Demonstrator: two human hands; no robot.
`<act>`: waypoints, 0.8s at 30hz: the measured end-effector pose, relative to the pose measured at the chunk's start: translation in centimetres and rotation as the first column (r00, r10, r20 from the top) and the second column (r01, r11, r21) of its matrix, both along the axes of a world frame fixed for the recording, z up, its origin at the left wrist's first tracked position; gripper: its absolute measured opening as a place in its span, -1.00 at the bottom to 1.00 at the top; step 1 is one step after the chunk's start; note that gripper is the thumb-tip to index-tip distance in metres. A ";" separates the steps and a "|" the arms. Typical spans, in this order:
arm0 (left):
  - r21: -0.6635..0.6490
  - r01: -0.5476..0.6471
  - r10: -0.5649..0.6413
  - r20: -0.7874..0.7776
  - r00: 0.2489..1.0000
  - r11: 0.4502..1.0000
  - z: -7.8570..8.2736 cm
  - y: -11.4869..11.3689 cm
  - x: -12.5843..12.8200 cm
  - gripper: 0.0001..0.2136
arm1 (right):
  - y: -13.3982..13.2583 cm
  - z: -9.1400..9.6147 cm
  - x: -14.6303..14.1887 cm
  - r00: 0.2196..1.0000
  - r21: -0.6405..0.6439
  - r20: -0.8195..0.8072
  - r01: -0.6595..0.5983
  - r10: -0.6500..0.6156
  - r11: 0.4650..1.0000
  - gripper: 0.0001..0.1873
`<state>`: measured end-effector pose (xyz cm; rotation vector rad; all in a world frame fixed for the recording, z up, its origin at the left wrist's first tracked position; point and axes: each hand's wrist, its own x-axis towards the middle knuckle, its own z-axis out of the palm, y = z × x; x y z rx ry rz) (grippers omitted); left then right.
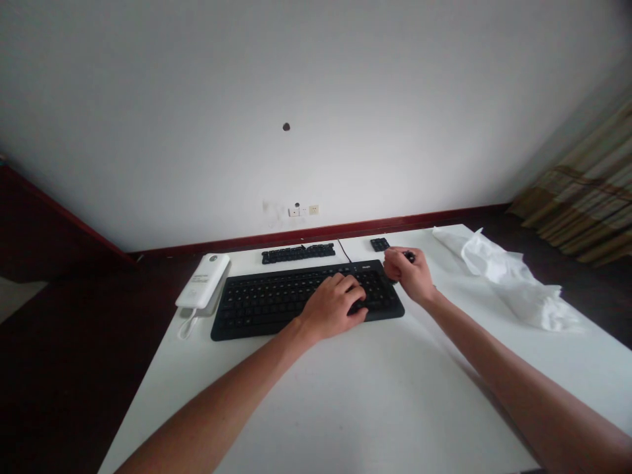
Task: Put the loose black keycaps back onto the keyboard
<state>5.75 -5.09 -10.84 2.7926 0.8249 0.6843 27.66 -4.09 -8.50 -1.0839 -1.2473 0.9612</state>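
A black keyboard (276, 299) lies across the far part of a white table (375, 395). My left hand (336, 306) rests on the keyboard's right half, fingers curled down onto the keys. My right hand (409, 273) hovers at the keyboard's right end, closed in a pinch on a small black object (409, 256) that I cannot name. Behind the keyboard lies a strip of loose black keycaps (297, 253), and a small block of black keycaps (380, 244) sits near my right hand.
A white power bank (203, 281) with a white cable (187, 326) lies left of the keyboard. A crumpled white plastic sheet (513, 280) lies at the table's right side. The keyboard's black cord (344, 251) runs to the back edge. A white wall stands behind.
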 end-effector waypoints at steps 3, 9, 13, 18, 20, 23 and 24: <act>-0.017 0.004 -0.004 0.004 1.000 1.000 0.1 0.0 0.0 -0.83 | 1.4 0.9 4.0 0.912 0.005 0.352 0.225 -0.212 0.974 -0.47; -0.031 -0.002 0.002 0.010 1.000 1.000 0.1 -0.1 -0.1 -0.84 | 3.3 -0.1 11.6 0.491 0.079 0.848 0.253 -0.199 0.964 -0.55; -0.037 -0.003 0.004 0.010 1.000 0.999 0.2 -0.1 -0.1 -0.85 | 3.5 -0.8 12.8 0.471 -0.020 0.881 0.134 -0.046 0.991 -0.65; -0.037 -0.007 0.007 0.016 1.000 0.999 0.3 -0.2 0.0 -0.86 | 3.2 -0.4 11.3 0.451 -0.083 0.890 0.003 0.073 0.997 -0.61; -0.038 -0.006 0.007 0.014 1.000 0.999 0.3 -0.2 0.0 -0.86 | 3.0 -0.4 10.6 0.452 -0.077 0.889 -0.027 0.081 0.997 -0.59; -0.037 -0.009 0.010 0.008 1.000 0.999 0.2 -0.2 0.0 -0.86 | 3.0 -0.7 9.8 0.467 -0.036 0.882 -0.061 0.060 0.998 -0.60; -0.037 -0.010 0.010 0.007 1.000 0.999 0.2 -0.2 0.0 -0.86 | 3.1 -0.9 9.6 0.471 -0.022 0.880 -0.068 0.052 0.997 -0.61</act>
